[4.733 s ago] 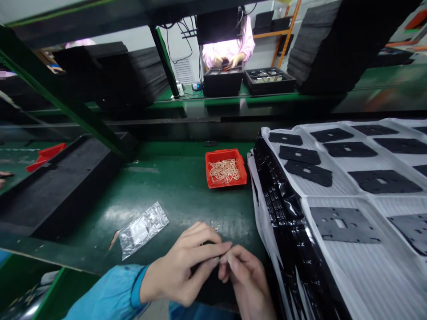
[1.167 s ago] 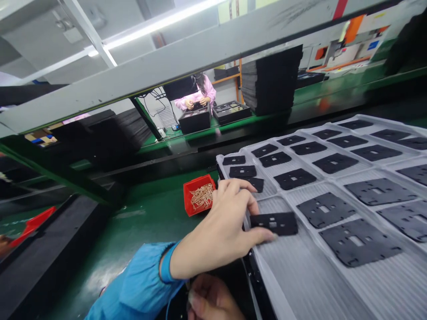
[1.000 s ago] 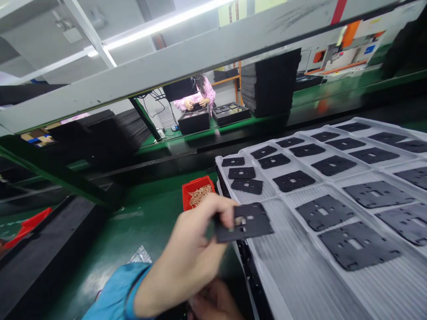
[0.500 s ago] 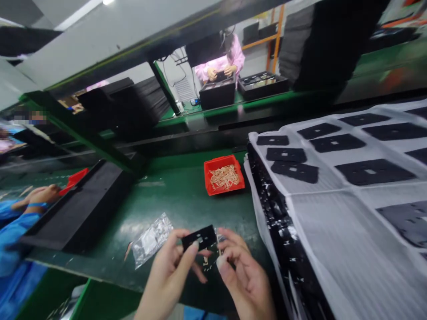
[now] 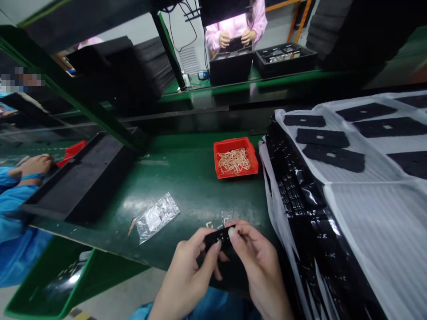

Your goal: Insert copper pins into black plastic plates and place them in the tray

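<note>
Low over the front of the green bench, a small black flat plate (image 5: 216, 238) with holes is held between both hands. My left hand (image 5: 196, 262) is closed on its left end, thumb on the face. My right hand (image 5: 255, 255) pinches the right end, thumb pressed on top; whether a small piece is also under those fingers cannot be made out. Just beyond the fingers lie small pale pieces (image 5: 209, 225) and a bit of clear plastic. A clear plastic bag (image 5: 158, 218) lies left of my hands.
A red bin (image 5: 236, 174) of thin beige pieces stands ahead. At right, a stack of white-lined trays (image 5: 376, 204) bears several black plates. A black box (image 5: 83, 178) and a co-worker's hand (image 5: 36, 164) are at left. Another person in pink works behind the bench.
My right hand has come in from beside the plate and now grips its right end. The plate is tilted flatter. The view has shifted, with the bench appearing higher.
</note>
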Tool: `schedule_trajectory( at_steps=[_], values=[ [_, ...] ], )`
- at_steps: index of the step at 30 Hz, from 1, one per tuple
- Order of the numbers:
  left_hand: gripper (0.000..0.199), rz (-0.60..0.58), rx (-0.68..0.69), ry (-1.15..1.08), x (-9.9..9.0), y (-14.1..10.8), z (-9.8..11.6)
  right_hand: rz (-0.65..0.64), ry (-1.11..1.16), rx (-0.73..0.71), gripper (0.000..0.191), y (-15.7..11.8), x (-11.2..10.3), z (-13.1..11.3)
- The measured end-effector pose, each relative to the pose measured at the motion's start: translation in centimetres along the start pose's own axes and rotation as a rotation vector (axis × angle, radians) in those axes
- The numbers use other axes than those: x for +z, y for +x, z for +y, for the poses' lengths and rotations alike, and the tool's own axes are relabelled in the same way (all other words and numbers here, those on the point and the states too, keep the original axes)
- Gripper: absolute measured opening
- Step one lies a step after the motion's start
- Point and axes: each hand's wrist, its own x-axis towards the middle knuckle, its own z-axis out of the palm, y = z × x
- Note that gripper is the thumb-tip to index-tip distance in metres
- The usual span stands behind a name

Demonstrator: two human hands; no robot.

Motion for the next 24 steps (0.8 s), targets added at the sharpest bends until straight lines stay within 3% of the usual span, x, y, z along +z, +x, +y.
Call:
schedule_trajectory(
  at_steps=[13, 24],
  values=[
    [0.027, 0.006, 0.090, 0.150, 0.23, -0.60, 0.13, -0.018, -0.005, -0.052, 0.024, -0.08, 0.32, -0.08],
    [0.024, 0.092, 0.219, 0.192, 0.42, -0.50, 0.29, -0.011, -0.017, -0.038, 0.026, -0.19, 0.37, -0.41]
  ],
)
